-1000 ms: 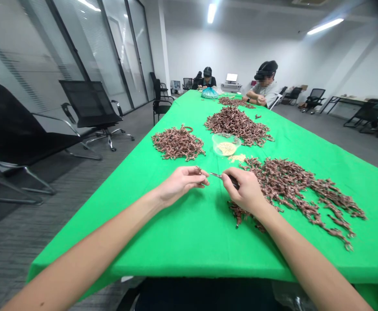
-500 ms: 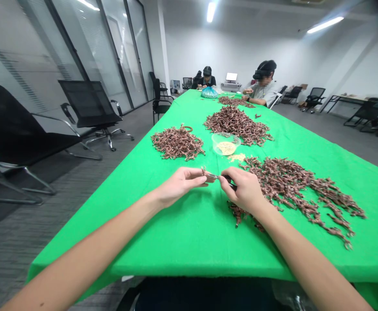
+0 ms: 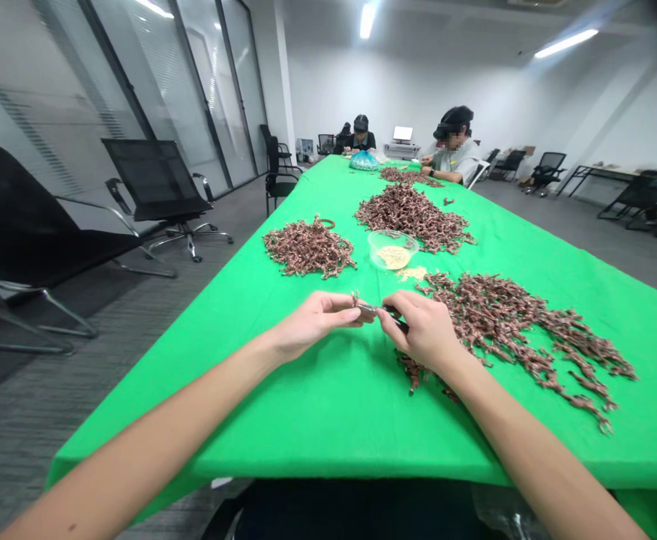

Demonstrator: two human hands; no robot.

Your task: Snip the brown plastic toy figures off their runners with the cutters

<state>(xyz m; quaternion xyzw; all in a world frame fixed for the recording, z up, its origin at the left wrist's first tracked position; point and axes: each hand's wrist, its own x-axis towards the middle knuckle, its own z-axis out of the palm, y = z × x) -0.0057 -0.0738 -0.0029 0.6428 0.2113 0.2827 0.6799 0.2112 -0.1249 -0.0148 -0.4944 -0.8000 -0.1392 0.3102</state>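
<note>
My left hand [image 3: 313, 322] pinches a small brown pod-like piece [image 3: 355, 299] just above the green tablecloth [image 3: 317, 412]. My right hand [image 3: 425, 331] is closed on a thin metal tool like tweezers [image 3: 382, 311], whose tip meets the brown piece at my left fingertips. Right of my right hand spreads a wide heap of the same brown pieces [image 3: 508, 322]. A clear plastic bowl [image 3: 393, 250] holding small pale bits stands just beyond my hands, with some pale bits [image 3: 412, 274] spilled beside it.
Two more brown heaps lie farther up the table, one at left [image 3: 309, 248] and one beyond the bowl [image 3: 412, 214]. Other people [image 3: 453, 154] sit working at the far end. Black office chairs [image 3: 157, 191] stand along the glass wall at left.
My right hand moved left, bringing the tool's tip from a gap away onto the brown piece in my left fingers. The person at the far right of the table shifted their head and hands.
</note>
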